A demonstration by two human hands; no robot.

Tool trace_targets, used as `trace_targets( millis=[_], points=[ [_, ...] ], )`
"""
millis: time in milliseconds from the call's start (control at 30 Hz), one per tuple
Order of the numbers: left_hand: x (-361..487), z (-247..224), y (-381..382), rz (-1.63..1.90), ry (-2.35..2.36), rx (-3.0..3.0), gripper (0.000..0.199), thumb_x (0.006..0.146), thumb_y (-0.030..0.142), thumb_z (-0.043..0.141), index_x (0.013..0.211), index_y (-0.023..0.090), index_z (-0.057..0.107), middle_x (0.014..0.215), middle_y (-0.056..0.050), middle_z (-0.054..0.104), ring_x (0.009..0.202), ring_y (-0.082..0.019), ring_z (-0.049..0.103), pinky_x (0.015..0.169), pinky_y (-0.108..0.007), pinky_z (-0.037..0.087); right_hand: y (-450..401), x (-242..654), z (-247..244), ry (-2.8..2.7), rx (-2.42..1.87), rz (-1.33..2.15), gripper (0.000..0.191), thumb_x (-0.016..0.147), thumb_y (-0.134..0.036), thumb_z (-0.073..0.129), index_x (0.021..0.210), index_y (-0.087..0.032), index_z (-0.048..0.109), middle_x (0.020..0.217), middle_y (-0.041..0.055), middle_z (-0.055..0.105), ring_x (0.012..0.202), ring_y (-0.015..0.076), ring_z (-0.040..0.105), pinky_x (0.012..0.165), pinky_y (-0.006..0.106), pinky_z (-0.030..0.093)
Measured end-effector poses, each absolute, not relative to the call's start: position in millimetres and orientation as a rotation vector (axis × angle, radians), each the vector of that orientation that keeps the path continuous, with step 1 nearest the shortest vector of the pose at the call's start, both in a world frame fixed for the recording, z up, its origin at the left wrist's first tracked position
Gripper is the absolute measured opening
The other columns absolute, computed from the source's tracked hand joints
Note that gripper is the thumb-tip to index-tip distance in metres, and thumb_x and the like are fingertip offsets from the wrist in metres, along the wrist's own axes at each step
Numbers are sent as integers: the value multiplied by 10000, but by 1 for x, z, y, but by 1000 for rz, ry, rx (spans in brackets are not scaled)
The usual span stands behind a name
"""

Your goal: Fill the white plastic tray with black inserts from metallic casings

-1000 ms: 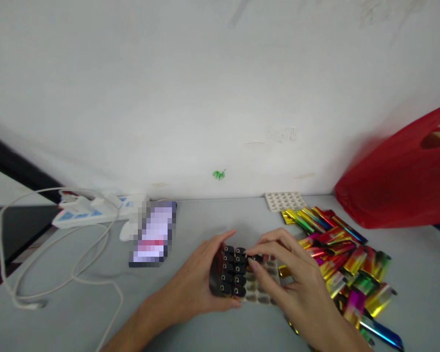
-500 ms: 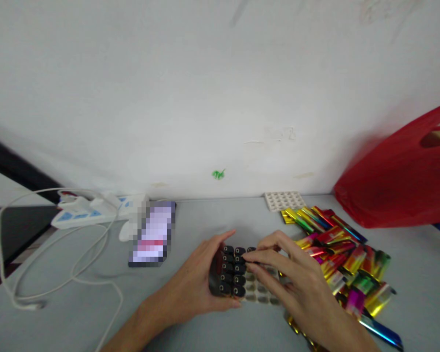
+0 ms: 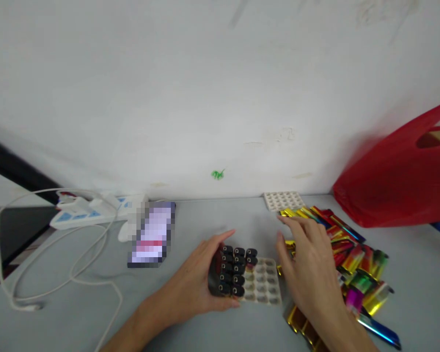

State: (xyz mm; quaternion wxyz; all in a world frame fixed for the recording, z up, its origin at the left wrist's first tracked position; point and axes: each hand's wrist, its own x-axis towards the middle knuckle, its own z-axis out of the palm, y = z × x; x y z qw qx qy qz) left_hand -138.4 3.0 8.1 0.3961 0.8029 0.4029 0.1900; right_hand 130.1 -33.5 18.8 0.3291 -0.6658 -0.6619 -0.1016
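Note:
A white tray (image 3: 269,281) with rows of cells lies on the table. In its left part stand several upright black-topped pieces (image 3: 238,269), lighter-like, each top with a small round hole; the right-hand cells hold nothing. My left hand (image 3: 196,281) is wrapped around the left side of this standing group, fingers along the far edge and thumb along the near one. To the right, my right hand (image 3: 306,259) hovers at the left edge of a pile of shiny coloured lighter-like pieces (image 3: 357,259). Its thumb and fingers are apart, with nothing seen between them.
Behind the pile, a second white celled tray (image 3: 284,201) lies by the wall. A red bag (image 3: 396,181) stands at the right. Leftward are a phone (image 3: 152,234) with a blurred screen, a power strip (image 3: 99,212) and a looping white cable (image 3: 71,271). Gold pieces (image 3: 302,325) lie near my right wrist.
My right hand has left the black-topped pieces and moved right to the pile, its fingers opening. Two pieces now show in the third column. My left hand has stayed in place.

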Motion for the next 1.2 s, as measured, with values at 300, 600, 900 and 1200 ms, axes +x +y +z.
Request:
trace_targets(
  millis=[300, 600, 900, 1200],
  points=[
    [-138, 7, 3, 488, 1008, 1988, 1257, 727, 348, 1062, 1742, 379, 322, 1480, -94, 686, 1308, -373, 687, 1206, -547, 524, -27, 141, 6, -1817, -2280, -526, 367, 1120, -221, 548, 1469, -146, 633, 1309, 211, 728, 1214, 409, 617, 992, 549, 454],
    [-138, 7, 4, 482, 1000, 2009, 1249, 741, 344, 1057, 1740, 370, 308, 1579, -114, 641, 1395, -382, 637, 1242, -557, 487, -24, 151, 16, -1728, -2425, -620, 286, 1080, -299, 637, 1311, -137, 685, 1189, 225, 738, 1089, 411, 617, 863, 489, 392],
    [-137, 10, 3, 506, 999, 1999, 1222, 733, 348, 1052, 1733, 355, 349, 1526, -107, 670, 1351, -380, 663, 1206, -538, 516, -21, 158, 2, -1720, -2263, -609, 213, 1055, -286, 645, 1195, -156, 739, 1074, 214, 790, 1039, 426, 605, 856, 527, 376],
    [-136, 12, 3, 479, 1004, 2018, 1200, 763, 354, 1040, 1727, 356, 326, 1581, -111, 638, 1402, -379, 632, 1239, -556, 488, -20, 161, 0, -1690, -2281, -516, 262, 1048, -318, 666, 1190, -127, 775, 1102, 234, 799, 1068, 445, 584, 874, 540, 360]
  ],
)
